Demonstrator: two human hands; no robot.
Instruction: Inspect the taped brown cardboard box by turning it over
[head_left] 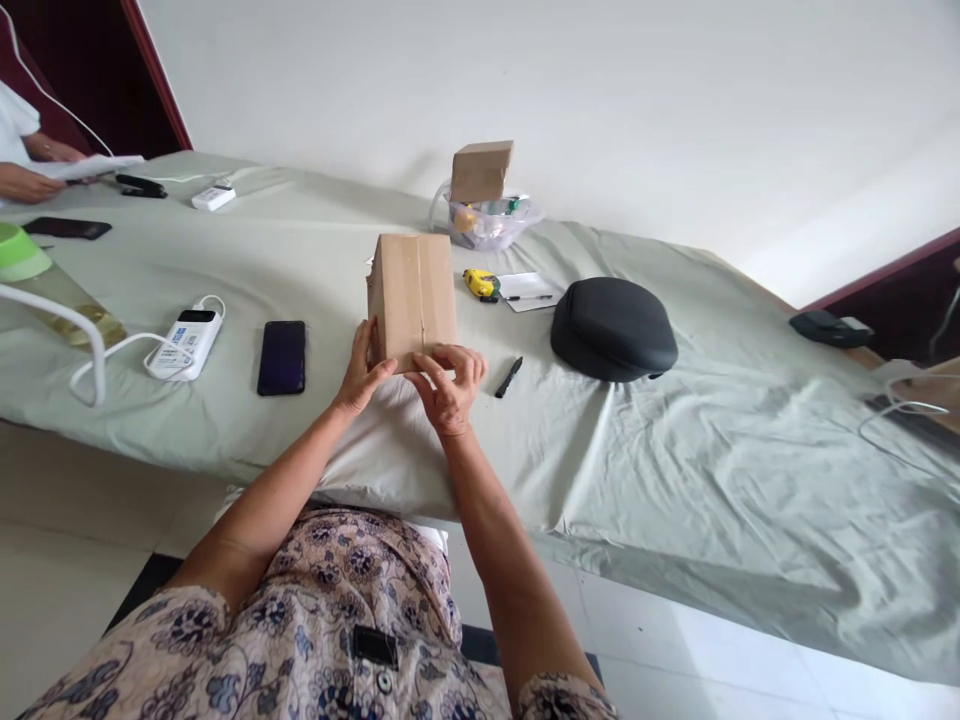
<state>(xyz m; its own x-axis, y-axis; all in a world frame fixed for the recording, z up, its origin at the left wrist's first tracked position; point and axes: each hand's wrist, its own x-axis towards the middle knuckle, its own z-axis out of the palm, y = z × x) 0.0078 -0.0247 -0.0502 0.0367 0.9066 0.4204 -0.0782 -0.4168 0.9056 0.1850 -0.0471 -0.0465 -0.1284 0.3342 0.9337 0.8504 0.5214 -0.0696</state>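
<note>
My left hand (363, 372) clasps the near left corner of the box (417, 290) just beyond it; my right hand (451, 388), fingers bent, pinches its near edge.

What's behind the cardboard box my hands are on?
Beyond the cardboard box, slightly right, a translucent basket stands near the wall with another box on top. Whatever your box directly covers can't be seen.
</note>
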